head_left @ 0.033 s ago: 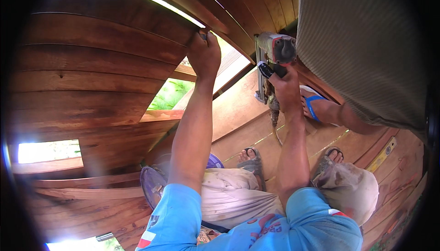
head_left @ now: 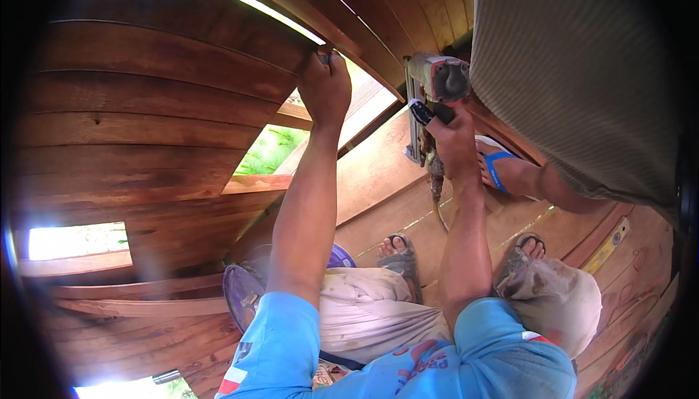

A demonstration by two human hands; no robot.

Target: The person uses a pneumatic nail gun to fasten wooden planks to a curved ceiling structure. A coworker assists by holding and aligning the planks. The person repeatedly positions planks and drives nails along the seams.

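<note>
Right grip (head_left: 455, 137): closed round blocky nail gun (head_left: 446, 81)
Left grip (head_left: 325, 87): by flat wood planks (head_left: 167, 95); closure, contents I can't tell

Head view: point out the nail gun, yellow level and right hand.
Nail gun (head_left: 450, 81): head view, on its dark, red-edged end cap.
Yellow level (head_left: 606, 247): head view, middle of its bar.
Right hand (head_left: 457, 139): head view, back of the hand.
</note>
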